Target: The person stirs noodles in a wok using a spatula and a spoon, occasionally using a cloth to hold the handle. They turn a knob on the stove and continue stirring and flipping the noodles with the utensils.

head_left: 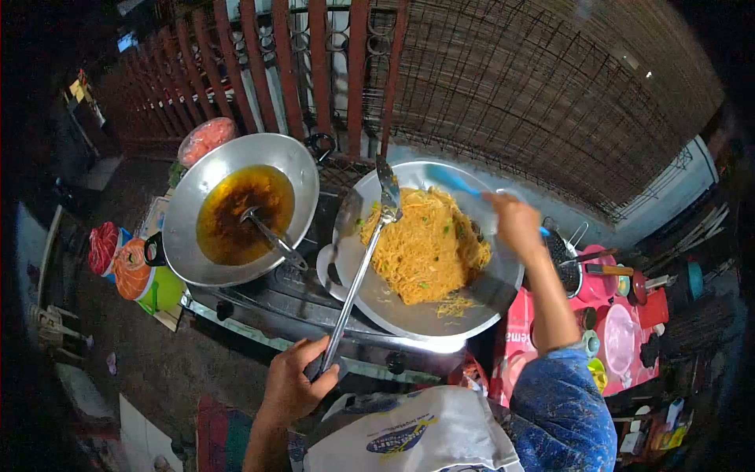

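Two hands at a wide pan (pixel 409 318) of noodles (pixel 425 252), a metal spatula in one and a blue utensil in the other.
Nearest, the left hand (pixel 295 381) has its fingers wrapped around the dark grip of the long metal spatula (pixel 354 291), whose blade is over the noodles' left edge. The noodles, flecked with green, lie heaped in the pan on the stove (pixel 259 303). The right hand's (pixel 517 226) fingers close on the blue utensil (pixel 452 179) at the pan's far right. Left of it, a second pan (pixel 185 236) holds brown oil (pixel 220 212) and a ladle (pixel 271 236); beyond stands a red fence (pixel 295 71).
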`<move>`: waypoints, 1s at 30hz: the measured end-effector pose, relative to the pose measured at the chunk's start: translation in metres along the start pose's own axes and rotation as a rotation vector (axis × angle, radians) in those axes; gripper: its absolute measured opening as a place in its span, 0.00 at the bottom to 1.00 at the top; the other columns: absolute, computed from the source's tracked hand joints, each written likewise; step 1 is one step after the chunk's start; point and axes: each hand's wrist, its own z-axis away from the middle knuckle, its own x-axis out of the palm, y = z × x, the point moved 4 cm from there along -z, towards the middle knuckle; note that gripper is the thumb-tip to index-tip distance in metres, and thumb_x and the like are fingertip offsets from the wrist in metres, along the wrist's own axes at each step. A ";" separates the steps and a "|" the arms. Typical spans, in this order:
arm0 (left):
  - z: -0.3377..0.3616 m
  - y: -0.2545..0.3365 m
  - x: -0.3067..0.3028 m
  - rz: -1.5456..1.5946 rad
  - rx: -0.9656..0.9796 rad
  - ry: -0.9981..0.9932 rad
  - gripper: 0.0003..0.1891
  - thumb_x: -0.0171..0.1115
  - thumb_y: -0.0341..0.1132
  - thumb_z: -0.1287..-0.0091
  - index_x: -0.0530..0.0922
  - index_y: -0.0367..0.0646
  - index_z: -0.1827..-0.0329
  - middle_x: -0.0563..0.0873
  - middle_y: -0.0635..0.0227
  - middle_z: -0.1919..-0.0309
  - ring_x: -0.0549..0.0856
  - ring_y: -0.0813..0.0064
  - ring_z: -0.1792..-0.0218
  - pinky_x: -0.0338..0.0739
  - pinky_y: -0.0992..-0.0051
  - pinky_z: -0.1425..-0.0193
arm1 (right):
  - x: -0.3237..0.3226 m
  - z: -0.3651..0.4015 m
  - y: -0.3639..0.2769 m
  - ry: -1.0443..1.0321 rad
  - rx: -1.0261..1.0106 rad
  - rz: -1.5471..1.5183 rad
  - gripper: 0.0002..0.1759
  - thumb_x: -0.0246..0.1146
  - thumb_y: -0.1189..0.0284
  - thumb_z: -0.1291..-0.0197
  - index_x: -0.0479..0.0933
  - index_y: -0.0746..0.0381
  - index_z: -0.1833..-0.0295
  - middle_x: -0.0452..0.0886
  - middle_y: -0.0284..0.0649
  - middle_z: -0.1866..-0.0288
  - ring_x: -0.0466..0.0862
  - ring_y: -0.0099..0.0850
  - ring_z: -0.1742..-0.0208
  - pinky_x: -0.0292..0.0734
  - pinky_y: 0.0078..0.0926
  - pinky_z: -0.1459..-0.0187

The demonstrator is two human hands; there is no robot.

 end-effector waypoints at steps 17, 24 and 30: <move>-0.008 -0.002 -0.006 0.050 0.120 -0.039 0.20 0.60 0.30 0.50 0.76 0.35 0.52 0.78 0.55 0.73 0.80 0.61 0.70 0.73 0.71 0.62 | -0.055 0.105 0.035 -0.496 0.179 0.104 0.16 0.55 0.75 0.51 0.80 0.53 0.55 0.81 0.46 0.61 0.81 0.46 0.62 0.76 0.38 0.61; -0.004 -0.001 -0.015 0.036 0.149 -0.049 0.20 0.62 0.30 0.51 0.76 0.34 0.52 0.79 0.59 0.71 0.80 0.66 0.70 0.73 0.73 0.63 | -0.115 0.081 0.027 -0.591 0.036 0.301 0.14 0.62 0.66 0.58 0.82 0.48 0.61 0.82 0.42 0.69 0.81 0.42 0.64 0.76 0.39 0.63; -0.001 0.000 -0.021 -0.001 0.202 -0.021 0.20 0.61 0.27 0.51 0.76 0.36 0.52 0.78 0.60 0.72 0.80 0.67 0.70 0.73 0.73 0.64 | -0.069 0.056 -0.031 -0.911 -0.299 -0.121 0.14 0.64 0.63 0.55 0.81 0.50 0.59 0.82 0.42 0.63 0.80 0.41 0.59 0.74 0.36 0.58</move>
